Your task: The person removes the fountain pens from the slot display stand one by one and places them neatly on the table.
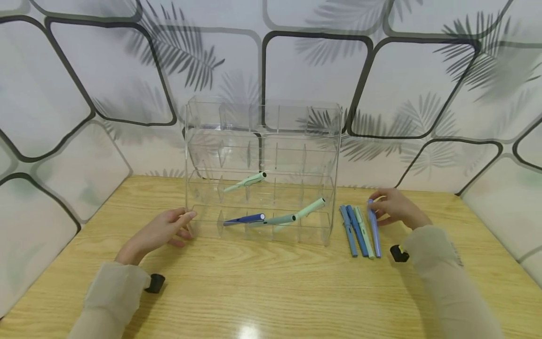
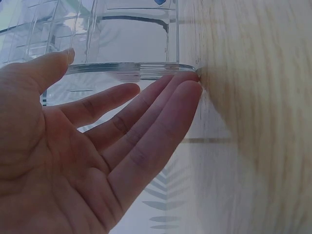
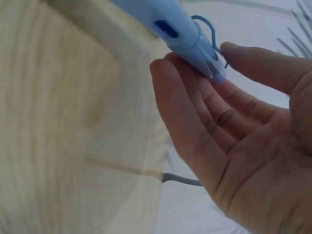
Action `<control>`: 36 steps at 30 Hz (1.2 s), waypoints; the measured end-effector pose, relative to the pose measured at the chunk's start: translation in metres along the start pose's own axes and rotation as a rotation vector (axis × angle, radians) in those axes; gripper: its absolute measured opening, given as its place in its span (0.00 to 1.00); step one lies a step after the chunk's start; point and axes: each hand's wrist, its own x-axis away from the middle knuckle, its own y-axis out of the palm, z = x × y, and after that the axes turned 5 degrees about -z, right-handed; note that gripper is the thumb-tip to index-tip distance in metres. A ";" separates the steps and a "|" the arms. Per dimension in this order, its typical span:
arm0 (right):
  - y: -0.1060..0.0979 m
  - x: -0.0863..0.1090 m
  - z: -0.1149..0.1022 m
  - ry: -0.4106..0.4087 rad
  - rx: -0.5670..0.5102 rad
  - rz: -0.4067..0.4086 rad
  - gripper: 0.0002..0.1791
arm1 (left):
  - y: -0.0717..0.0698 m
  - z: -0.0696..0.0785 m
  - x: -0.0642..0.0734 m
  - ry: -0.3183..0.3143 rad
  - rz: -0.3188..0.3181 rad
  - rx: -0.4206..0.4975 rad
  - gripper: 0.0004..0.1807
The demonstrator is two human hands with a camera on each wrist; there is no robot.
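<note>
My right hand [image 1: 394,207] pinches the cap end of a periwinkle-blue pen [image 1: 375,238], thumb by the clip. In the right wrist view this pen [image 3: 192,41] runs off the top edge. Left of it lie a grey-blue pen [image 1: 349,233], a darker blue pen [image 1: 357,230] and a pale green pen [image 1: 364,234], side by side. My left hand [image 1: 161,230] touches the left side of a clear tiered rack [image 1: 262,240], its fingers fairly straight. The left wrist view shows fingertips against the rack's edge [image 2: 131,67].
The rack's lowest tier holds a dark blue pen [image 1: 244,219], a grey-green pen [image 1: 275,220] and a pale green pen [image 1: 311,207]. Another pale green pen [image 1: 245,181] leans one tier higher. A patterned backdrop [image 1: 313,80] stands behind the wooden table [image 1: 262,287].
</note>
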 end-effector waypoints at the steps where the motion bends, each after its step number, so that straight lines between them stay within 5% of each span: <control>1: 0.001 -0.001 0.001 0.005 0.007 -0.001 0.21 | 0.000 0.000 0.000 0.000 0.000 0.000 0.36; 23: 0.009 -0.003 0.002 0.023 0.041 -0.038 0.18 | 0.001 -0.001 -0.001 0.005 0.008 0.004 0.34; 36: 0.002 0.008 -0.022 -0.130 0.023 0.111 0.20 | 0.001 -0.001 0.000 0.003 0.009 0.007 0.38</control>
